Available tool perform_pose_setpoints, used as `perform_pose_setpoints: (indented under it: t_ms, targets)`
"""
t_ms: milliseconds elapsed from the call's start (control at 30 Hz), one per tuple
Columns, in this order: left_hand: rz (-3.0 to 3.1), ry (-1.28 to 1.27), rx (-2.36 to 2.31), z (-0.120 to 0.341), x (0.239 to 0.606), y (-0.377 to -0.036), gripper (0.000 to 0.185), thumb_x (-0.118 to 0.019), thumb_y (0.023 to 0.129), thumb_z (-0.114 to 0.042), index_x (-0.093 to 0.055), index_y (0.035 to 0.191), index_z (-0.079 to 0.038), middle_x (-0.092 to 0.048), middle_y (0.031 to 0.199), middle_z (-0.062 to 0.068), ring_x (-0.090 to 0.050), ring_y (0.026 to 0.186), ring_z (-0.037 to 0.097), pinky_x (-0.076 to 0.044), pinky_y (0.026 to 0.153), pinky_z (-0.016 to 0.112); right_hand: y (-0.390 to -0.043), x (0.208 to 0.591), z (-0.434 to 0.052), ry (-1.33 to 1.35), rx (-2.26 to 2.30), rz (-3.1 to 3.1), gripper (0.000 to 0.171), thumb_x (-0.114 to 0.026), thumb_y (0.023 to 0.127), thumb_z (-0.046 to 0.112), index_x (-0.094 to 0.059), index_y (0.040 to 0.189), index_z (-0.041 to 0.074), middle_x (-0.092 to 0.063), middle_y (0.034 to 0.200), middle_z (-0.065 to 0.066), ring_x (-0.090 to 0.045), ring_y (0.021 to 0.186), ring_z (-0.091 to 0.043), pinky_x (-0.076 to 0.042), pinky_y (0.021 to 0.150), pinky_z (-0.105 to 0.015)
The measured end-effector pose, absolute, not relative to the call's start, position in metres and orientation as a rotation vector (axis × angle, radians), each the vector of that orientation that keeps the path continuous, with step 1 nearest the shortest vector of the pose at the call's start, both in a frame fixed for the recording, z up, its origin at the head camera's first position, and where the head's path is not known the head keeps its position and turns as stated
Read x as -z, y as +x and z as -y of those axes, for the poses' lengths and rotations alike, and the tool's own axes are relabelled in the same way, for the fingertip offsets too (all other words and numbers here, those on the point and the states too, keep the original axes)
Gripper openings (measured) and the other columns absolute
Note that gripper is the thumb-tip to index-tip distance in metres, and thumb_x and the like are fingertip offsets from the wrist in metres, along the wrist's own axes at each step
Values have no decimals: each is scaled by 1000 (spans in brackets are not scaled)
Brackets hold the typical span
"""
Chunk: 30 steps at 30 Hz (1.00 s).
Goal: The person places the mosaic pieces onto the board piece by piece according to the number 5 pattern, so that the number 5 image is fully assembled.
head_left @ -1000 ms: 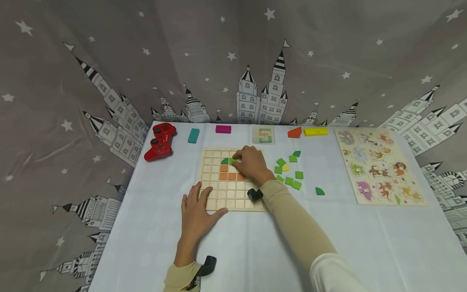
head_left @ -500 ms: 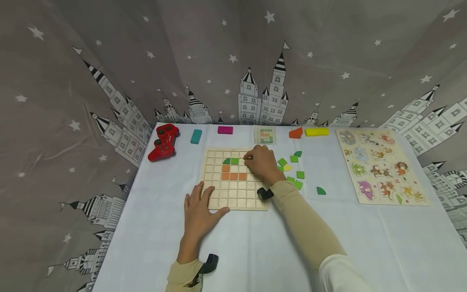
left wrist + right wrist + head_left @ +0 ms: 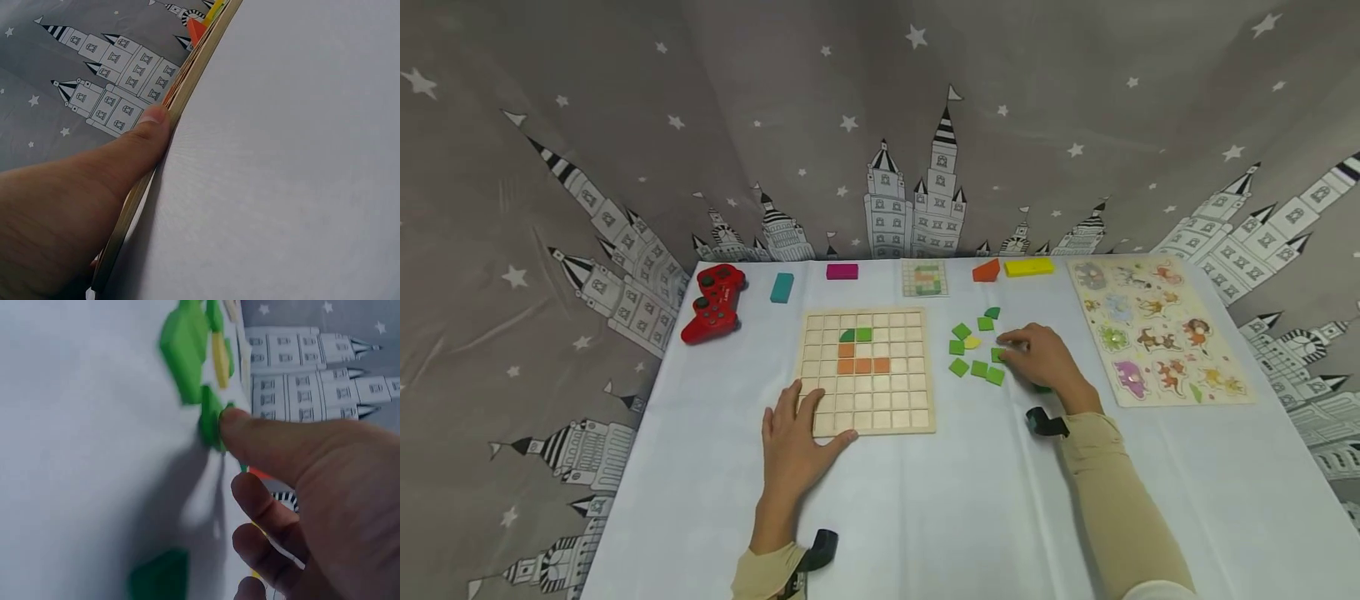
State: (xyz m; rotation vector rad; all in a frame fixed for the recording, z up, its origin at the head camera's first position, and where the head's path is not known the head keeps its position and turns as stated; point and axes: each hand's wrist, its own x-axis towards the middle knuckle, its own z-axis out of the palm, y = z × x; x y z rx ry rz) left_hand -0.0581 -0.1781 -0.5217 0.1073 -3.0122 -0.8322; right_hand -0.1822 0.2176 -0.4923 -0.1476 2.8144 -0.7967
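A wooden grid board [image 3: 880, 404] lies on the white-covered table, bearing several orange square tiles [image 3: 863, 366], one green square tile [image 3: 864, 334] and a dark green quarter-round tile [image 3: 847, 336]. My left hand [image 3: 793, 442] rests at the board's front left corner with fingers spread; its thumb [image 3: 147, 131] presses the front edge. Over the loose tiles on the right is my right hand [image 3: 1043, 362]. Its thumb [image 3: 234, 425] touches a loose green square tile [image 3: 210, 419], and the other fingers stand apart from it. Another dark green quarter-round tile [image 3: 161, 575] lies partly hidden beside this hand.
Several green squares [image 3: 979, 368] and a yellow piece [image 3: 972, 342] lie right of the board. Behind are a pattern card [image 3: 925, 277], a red game controller [image 3: 715, 304] and teal [image 3: 782, 287], magenta [image 3: 842, 272], orange [image 3: 987, 270] and yellow [image 3: 1030, 267] blocks. An animal puzzle [image 3: 1157, 333] lies right.
My right hand has let go of the green square on the board, which stays beside the quarter-round, and has moved right to the loose tiles. The left hand keeps its place. The head view has shifted slightly.
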Motion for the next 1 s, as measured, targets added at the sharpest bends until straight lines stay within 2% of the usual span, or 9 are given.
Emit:
perform_pose_setpoints:
  t_ms: [167,367,633,800,1000]
  targets:
    - [3004,112,850,179,520,-56,88,-81,77,-58,-49,148,-15,-23,168,17,-16,157,40,-4,125,64,-174,502,-221,-178,787,-2810,40,-71,95,29,-69,133,15,-64,126,-18,-54,108,-33,-46,97,-52]
    - [3006,117,834,177,521,-55,88,-81,77,-57,-49,148,-14,-25,167,18,-17,157,40,-5,125,65,-167,507,-219,-180,797,-2854,38,-73,94,26,-70,129,11,-64,123,-19,-55,109,-34,-46,97,-52]
    - [3027,103,814,180,520,-56,88,-80,78,-59,-48,148,-15,-23,168,17,-15,157,40,-4,125,65,-168,510,-210,-150,780,-2941,37,-72,95,26,-70,125,5,-62,122,-19,-53,118,-36,-45,106,-53]
    - [3014,103,816,180,521,-55,87,-80,78,-59,-49,147,-16,-24,167,18,-17,157,41,-5,124,65,-172,506,-186,-201,803,-2967,38,-71,96,29,-70,126,5,-62,118,-16,-52,113,-33,-46,102,-50]
    - [2973,86,804,178,522,-55,86,-82,77,-57,-51,145,-15,-29,165,19,-22,154,42,-9,123,66,-187,492,-133,-390,841,-2969,36,-72,95,27,-71,124,5,-63,115,-14,-54,106,-30,-47,95,-45]
